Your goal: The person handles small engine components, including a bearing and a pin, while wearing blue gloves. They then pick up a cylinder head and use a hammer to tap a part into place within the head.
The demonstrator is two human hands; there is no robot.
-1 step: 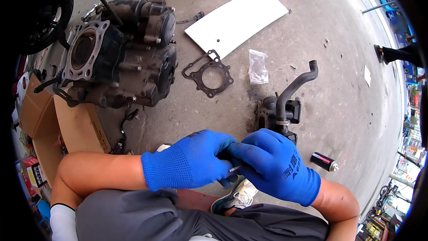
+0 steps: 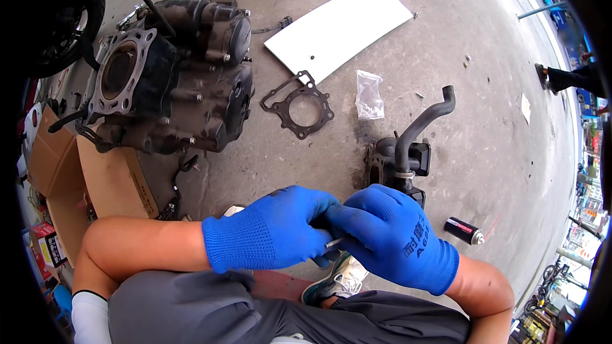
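Clamping a thin metal piece point(image 2: 333, 243), left hand point(image 2: 274, 226) and right hand point(image 2: 392, 232) fingers together, below the gasket point(image 2: 275, 109), concrete floor point(image 2: 497, 134) under it, engine point(image 2: 191, 92) leftward, white board point(image 2: 341, 28) above.

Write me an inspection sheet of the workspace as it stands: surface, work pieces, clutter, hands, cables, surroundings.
Surface: grey floor, stained in places.
Work pieces: small metal piece, mostly hidden; engine; gasket lying flat; black hose assembly.
Clutter: white panel, clear bag, spray can on its side, open cardboard box.
Hands: left hand and right hand, both in blue gloves, meet at the metal piece; which one grips it is unclear.
Cables: dark cable on the floor, beside the engine.
Surroundings: wheel at upper left; another person's leg at the right edge.
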